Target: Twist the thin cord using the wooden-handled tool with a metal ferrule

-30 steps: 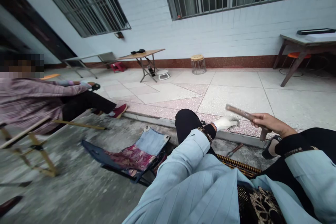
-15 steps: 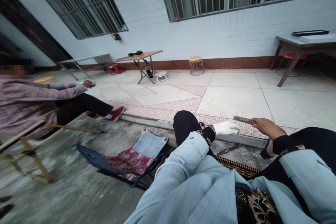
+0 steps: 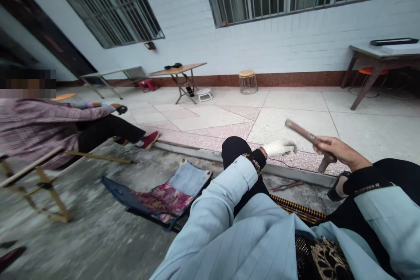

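My left hand (image 3: 280, 148), in a white knitted glove, hovers past my left knee by the raised floor edge. Its fingers are bent together at the tips; whatever they may hold is too small to make out. Bare, my right hand (image 3: 337, 151) is closed round a brown mallet-like tool (image 3: 303, 133), a thick bar with a shorter part jutting below the fingers. The bar's free end points up and left, above the gloved hand and apart from it. On the concrete below, between my legs, lies a slim tool with reddish handles (image 3: 287, 187).
A low fabric folding chair (image 3: 160, 197) stands on my left. Beyond it sits a person in a plaid shirt (image 3: 55, 118), near a bamboo-like frame (image 3: 49, 186). A raised step (image 3: 193, 152) runs ahead. Farther off are a folding table (image 3: 179, 70), a stool (image 3: 247, 81) and a desk (image 3: 377, 52).
My right hand has turned the brown tool, so its bar tilts up and its lower part shows. The gloved fingers have bent slightly. The view has shifted a little.
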### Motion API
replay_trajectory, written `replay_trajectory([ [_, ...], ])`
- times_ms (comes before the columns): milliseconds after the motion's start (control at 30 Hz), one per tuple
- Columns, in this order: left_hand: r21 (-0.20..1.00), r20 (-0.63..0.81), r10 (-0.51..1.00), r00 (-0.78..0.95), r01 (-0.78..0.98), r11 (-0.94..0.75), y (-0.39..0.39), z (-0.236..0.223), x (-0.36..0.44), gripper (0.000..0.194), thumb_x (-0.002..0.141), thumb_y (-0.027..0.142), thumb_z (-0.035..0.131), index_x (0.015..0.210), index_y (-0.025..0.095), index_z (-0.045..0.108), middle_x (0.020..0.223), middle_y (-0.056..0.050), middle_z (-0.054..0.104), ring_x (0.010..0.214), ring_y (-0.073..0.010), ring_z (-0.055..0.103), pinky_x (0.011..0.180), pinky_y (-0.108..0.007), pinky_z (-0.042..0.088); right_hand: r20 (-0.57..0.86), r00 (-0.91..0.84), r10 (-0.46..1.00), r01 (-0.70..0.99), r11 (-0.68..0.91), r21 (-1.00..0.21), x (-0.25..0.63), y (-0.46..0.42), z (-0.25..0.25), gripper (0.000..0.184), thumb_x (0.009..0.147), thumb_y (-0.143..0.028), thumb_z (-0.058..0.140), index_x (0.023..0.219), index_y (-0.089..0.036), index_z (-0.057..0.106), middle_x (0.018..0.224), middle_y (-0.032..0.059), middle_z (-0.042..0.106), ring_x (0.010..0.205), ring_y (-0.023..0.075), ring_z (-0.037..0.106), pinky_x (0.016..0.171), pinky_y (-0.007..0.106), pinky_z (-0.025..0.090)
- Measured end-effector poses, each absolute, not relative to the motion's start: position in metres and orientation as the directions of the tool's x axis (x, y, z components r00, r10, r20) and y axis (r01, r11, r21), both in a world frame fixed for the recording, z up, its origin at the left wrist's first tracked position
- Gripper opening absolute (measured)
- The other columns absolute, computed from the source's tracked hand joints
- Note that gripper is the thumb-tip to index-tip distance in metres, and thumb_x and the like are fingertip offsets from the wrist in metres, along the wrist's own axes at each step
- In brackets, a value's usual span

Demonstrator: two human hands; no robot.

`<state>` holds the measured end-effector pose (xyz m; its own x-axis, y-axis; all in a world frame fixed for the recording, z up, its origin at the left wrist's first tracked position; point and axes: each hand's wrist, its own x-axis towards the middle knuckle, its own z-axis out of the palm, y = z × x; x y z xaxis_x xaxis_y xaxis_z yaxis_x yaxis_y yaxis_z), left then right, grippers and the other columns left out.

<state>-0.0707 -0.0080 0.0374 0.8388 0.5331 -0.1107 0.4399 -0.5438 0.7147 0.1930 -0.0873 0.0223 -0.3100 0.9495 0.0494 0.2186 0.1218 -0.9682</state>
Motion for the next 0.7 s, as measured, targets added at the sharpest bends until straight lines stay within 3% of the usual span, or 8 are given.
replay_trajectory([
  [67, 0.716, -0.141, 0.503, 0.853, 0.439, -0.543, -0.013, 0.047, -0.075, 0.022, 0.093, 0.024, 0.047, 0.097, 0.017, 0.068, 0.071, -0.002, 0.057, 0.066, -0.0136, 0.048, 0.068, -0.025, 0.042, 0.110, -0.084, 0.990, 0.171, 0.123, -0.977, 0.191, -0.079, 0.023, 0.050, 0.081, -0.052, 0.066, 0.114, -0.015, 0.065, 0.087, 0.0062, 0.064, 0.068, 0.0152, 0.056, 0.060, 0.030, 0.053],
  [167, 0.689, -0.160, 0.473, 0.866, 0.441, -0.575, -0.015, 0.059, -0.081, 0.021, 0.092, 0.021, 0.048, 0.093, 0.019, 0.068, 0.069, 0.000, 0.055, 0.067, -0.0131, 0.048, 0.071, -0.024, 0.041, 0.081, 0.139, 0.987, 0.228, 0.048, -0.973, 0.188, -0.065, 0.016, 0.050, 0.078, -0.050, 0.066, 0.114, -0.015, 0.064, 0.081, 0.0066, 0.064, 0.064, 0.0172, 0.056, 0.058, 0.035, 0.054],
  [300, 0.662, -0.143, 0.450, 0.881, 0.424, -0.619, -0.010, 0.067, -0.085, 0.022, 0.092, 0.020, 0.047, 0.096, 0.018, 0.069, 0.069, 0.001, 0.055, 0.066, -0.0126, 0.049, 0.070, -0.023, 0.040, 0.083, 0.191, 0.978, 0.535, -0.033, -0.844, 0.189, -0.056, 0.008, 0.047, 0.084, -0.043, 0.057, 0.120, -0.014, 0.064, 0.085, 0.0094, 0.069, 0.070, 0.0212, 0.061, 0.067, 0.038, 0.053],
  [400, 0.648, -0.138, 0.429, 0.893, 0.409, -0.642, -0.008, 0.068, -0.085, 0.018, 0.088, 0.017, 0.052, 0.088, 0.018, 0.070, 0.070, 0.001, 0.056, 0.068, -0.0127, 0.049, 0.071, -0.022, 0.039, 0.085, 0.127, 0.988, 0.854, -0.066, -0.515, 0.190, -0.056, 0.002, 0.043, 0.087, -0.042, 0.053, 0.122, -0.019, 0.065, 0.099, 0.0121, 0.072, 0.085, 0.0266, 0.064, 0.073, 0.036, 0.047],
  [500, 0.638, -0.109, 0.455, 0.884, 0.413, -0.650, -0.012, 0.068, -0.086, 0.018, 0.087, 0.017, 0.052, 0.079, 0.020, 0.068, 0.073, 0.001, 0.058, 0.074, -0.0138, 0.050, 0.073, -0.022, 0.039, -0.044, -0.011, 0.999, 0.960, -0.002, -0.280, 0.186, -0.060, -0.007, 0.039, 0.088, -0.037, 0.052, 0.120, -0.022, 0.067, 0.108, 0.0133, 0.071, 0.096, 0.0294, 0.063, 0.076, 0.035, 0.044],
  [567, 0.648, -0.093, 0.477, 0.874, 0.417, -0.638, -0.015, 0.067, -0.085, 0.018, 0.087, 0.018, 0.051, 0.079, 0.021, 0.067, 0.075, 0.000, 0.058, 0.078, -0.0148, 0.051, 0.075, -0.022, 0.039, -0.153, -0.176, 0.972, 0.951, 0.128, -0.283, 0.182, -0.063, -0.013, 0.034, 0.084, -0.031, 0.056, 0.113, -0.021, 0.071, 0.105, 0.0115, 0.072, 0.096, 0.0281, 0.064, 0.077, 0.034, 0.044],
  [700, 0.719, -0.113, 0.465, 0.878, 0.395, -0.571, -0.016, 0.065, -0.080, 0.016, 0.085, 0.017, 0.052, 0.077, 0.020, 0.066, 0.077, -0.001, 0.059, 0.082, -0.0156, 0.051, 0.076, -0.023, 0.039, -0.295, -0.516, 0.804, 0.785, 0.307, -0.538, 0.175, -0.074, -0.012, 0.025, 0.078, -0.033, 0.063, 0.096, -0.021, 0.076, 0.078, 0.0031, 0.071, 0.074, 0.0206, 0.063, 0.067, 0.028, 0.045],
])
